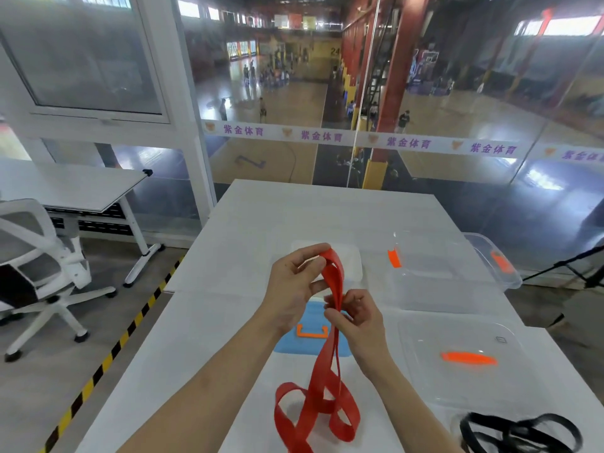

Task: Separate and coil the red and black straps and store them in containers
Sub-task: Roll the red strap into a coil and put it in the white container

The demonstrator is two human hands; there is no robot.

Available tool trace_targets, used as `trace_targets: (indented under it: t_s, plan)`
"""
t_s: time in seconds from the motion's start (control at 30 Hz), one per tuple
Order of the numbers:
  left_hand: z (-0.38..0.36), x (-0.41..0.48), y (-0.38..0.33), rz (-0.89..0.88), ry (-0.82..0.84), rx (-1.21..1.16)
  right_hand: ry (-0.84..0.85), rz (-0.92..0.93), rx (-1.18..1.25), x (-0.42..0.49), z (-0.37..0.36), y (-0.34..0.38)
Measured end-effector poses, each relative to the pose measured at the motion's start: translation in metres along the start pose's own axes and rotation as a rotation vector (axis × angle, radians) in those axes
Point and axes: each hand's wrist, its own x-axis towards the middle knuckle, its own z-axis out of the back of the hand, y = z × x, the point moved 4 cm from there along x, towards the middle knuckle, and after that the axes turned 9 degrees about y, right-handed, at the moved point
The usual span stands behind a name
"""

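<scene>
Nearest, below both hands: loose tail of red strap [318, 374] lying in open, twisted loops on the white table [212, 338]. Black strap [469, 429] heaped low and to the right of the right hand, well apart from the red, so separation looks done.

Left hand [294, 282] pinching the top fold of the red strap. Right hand [356, 315] just beside and below it, fingers curled round the hanging strands. Hands close together, both gripping. Coil barely begun.

Risks, as judgement:
- twists in the tail riding up into the coil, giving an uneven roll
- springy band slipping the top pinch and undoing the fold
- tail snagging the orange handle of the blue lid [287, 341] right under the hands

Right of the right hand: clear lid [457, 335], flat. Beyond the hands: white container [354, 269], partly hidden, can't tell if open. Further right: clear container [425, 286], looks open; reach to it appears free.
</scene>
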Motion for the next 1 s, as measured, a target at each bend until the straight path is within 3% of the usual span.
trace_targets:
  t_s: [0.17, 0.37, 0.63, 0.8, 1.0]
  plan:
    - [0.006, -0.001, -0.006, -0.038, -0.041, 0.012, 0.02, -0.021, 0.002, 0.0, -0.004, -0.006]
    - [0.04, -0.007, -0.008, -0.05, -0.07, 0.253, -0.101, -0.035, -0.093, 0.01, 0.017, 0.004]
    - [0.072, -0.01, -0.014, 0.003, 0.028, 0.615, -0.121, 0.025, -0.132, 0.014, 0.015, 0.02]
    - [0.082, -0.011, -0.019, 0.026, 0.067, 0.63, -0.046, 0.115, -0.251, 0.014, 0.01, 0.024]
    - [0.075, -0.011, -0.017, 0.064, 0.283, 0.926, 0.062, 0.184, -0.353, 0.013, 0.006, 0.032]
